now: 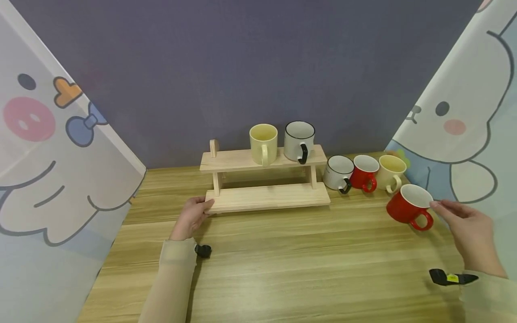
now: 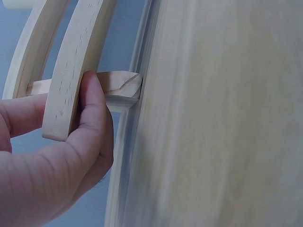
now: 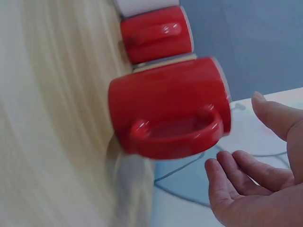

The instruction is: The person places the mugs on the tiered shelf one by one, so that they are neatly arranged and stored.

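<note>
Left hand (image 1: 191,217) pinching end of pale wooden two-tier rack (image 1: 268,198) | right hand (image 1: 472,229) unclenched, holding nothing | glossy red ceramic-looking mug (image 1: 404,209) just beyond fingertips | likely stiff, slick, breakable; handle (image 3: 177,145) best hold

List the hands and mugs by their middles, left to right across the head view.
Left hand, pale yellow mug on the two-tier wooden stand, white black-handled mug on the stand, white black-handled mug beside the stand, farther red mug, pale yellow mug beside that, nearer red mug, right hand.
</note>
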{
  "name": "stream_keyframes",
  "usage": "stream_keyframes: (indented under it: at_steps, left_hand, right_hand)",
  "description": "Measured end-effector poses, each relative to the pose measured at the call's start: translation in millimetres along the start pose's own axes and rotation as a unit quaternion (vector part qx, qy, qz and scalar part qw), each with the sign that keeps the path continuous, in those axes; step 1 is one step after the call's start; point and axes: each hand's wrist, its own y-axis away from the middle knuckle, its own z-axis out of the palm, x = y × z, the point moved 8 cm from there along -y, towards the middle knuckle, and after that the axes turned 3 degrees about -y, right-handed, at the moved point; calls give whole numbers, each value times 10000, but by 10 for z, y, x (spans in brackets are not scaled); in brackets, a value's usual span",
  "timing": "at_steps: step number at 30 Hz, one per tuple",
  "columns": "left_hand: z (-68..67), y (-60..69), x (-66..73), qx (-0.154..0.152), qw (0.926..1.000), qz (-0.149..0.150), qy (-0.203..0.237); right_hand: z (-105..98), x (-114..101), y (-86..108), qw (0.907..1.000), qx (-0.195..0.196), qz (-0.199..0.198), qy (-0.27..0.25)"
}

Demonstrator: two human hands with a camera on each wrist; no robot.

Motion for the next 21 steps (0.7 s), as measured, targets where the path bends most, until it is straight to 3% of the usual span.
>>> stream_keyframes:
  at_steps: [5, 11, 17, 21]
  left_hand:
    - [-1, -1, -7, -9, 10000, -8, -51]
    - [0, 2, -2, -7, 9999, 9, -104]
    - [4, 8, 12, 46, 10000, 75, -40]
    - [0, 6, 12, 71, 9999, 92, -41]
  right_hand:
    - [47, 138, -87, 9979, -561, -56, 316]
    - [133, 170, -152, 9892, -1191, -470, 716]
    - [157, 174, -174, 9808, -1401, -813, 1090]
    - [230, 179, -168, 9761, -1743, -1071, 735]
